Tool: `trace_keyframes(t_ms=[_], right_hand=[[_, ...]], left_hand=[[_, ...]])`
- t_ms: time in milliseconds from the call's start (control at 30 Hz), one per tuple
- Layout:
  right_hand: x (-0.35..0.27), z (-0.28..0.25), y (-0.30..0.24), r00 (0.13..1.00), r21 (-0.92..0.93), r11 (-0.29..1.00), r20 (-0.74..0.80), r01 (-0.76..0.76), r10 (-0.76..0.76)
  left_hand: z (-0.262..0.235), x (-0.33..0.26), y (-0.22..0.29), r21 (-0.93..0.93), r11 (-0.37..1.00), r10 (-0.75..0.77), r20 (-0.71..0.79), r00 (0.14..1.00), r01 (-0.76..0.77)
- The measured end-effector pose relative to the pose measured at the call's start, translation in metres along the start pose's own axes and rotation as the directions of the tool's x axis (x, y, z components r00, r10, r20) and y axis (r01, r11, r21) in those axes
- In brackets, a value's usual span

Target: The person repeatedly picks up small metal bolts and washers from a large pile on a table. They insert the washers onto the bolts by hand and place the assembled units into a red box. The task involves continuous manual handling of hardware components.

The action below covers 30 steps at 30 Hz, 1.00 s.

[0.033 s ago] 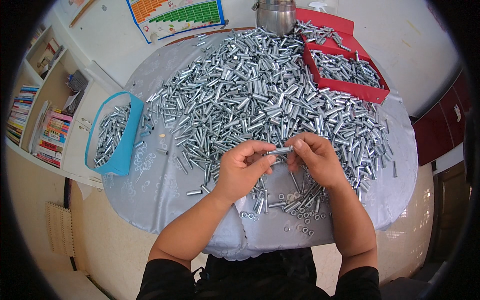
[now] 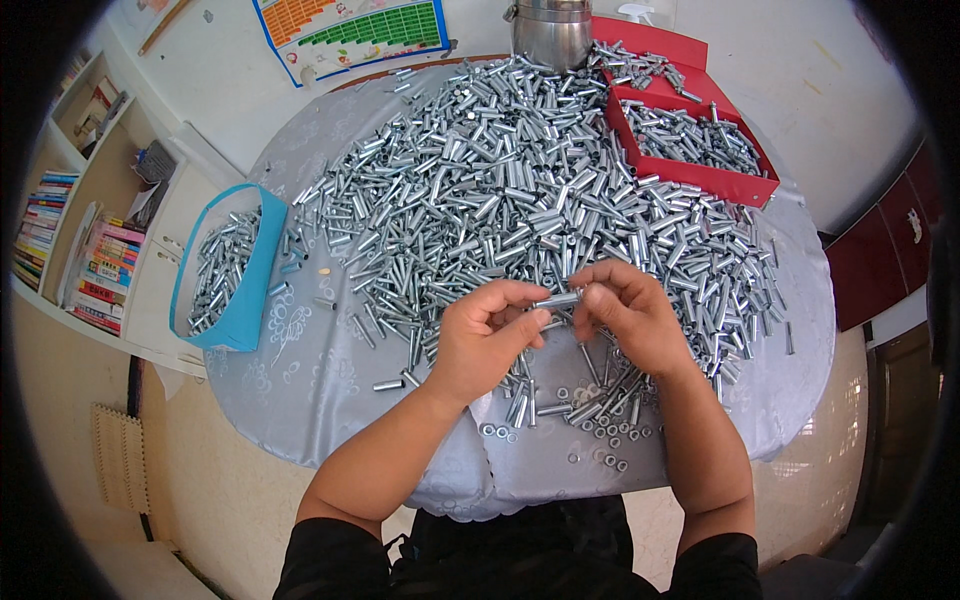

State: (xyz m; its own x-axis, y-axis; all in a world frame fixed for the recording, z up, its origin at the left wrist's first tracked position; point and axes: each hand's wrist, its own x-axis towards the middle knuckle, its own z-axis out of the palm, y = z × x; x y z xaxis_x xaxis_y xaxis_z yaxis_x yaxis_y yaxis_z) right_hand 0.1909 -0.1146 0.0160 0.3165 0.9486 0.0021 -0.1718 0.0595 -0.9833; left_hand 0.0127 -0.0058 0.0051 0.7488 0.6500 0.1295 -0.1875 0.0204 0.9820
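Observation:
A silvery expansion bolt lies nearly level between my two hands, over the near edge of a big heap. My left hand pinches its left end between thumb and fingers. At the other end, the thumb and forefinger of my right hand close on the tip; whether a nut sits there is hidden by the fingers. Below the hands, several loose nuts and a few metal sleeves lie on the cloth. Behind spreads the heap of metal sleeves and bolts.
The round table wears a silver-grey cloth. At the left stands a blue box of metal parts; at the back right, an open red box holds more. A steel pot stands at the far edge. A bookshelf is beyond the table's left.
My right thumb and fingers have shifted slightly at the bolt's right end. My left hand keeps its grip, almost still.

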Motion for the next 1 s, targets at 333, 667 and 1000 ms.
trace_keyframes(t_ms=[333,667,1000], right_hand=[[-0.003,0.004,-0.008,1.0,-0.033,0.999,-0.012,-0.025,0.025],[-0.007,-0.011,-0.021,0.969,-0.186,0.969,0.153,-0.164,0.193],[0.009,-0.022,-0.013,0.893,0.196,0.964,-0.444,0.181,-0.077]], left_hand=[[-0.001,0.0,-0.001,0.06,0.998,0.03,-0.005,1.0,-0.029],[-0.005,0.006,0.002,0.013,0.989,0.143,-0.246,0.959,-0.144],[-0.007,0.006,0.006,0.027,0.989,0.149,-0.315,0.937,-0.148]])
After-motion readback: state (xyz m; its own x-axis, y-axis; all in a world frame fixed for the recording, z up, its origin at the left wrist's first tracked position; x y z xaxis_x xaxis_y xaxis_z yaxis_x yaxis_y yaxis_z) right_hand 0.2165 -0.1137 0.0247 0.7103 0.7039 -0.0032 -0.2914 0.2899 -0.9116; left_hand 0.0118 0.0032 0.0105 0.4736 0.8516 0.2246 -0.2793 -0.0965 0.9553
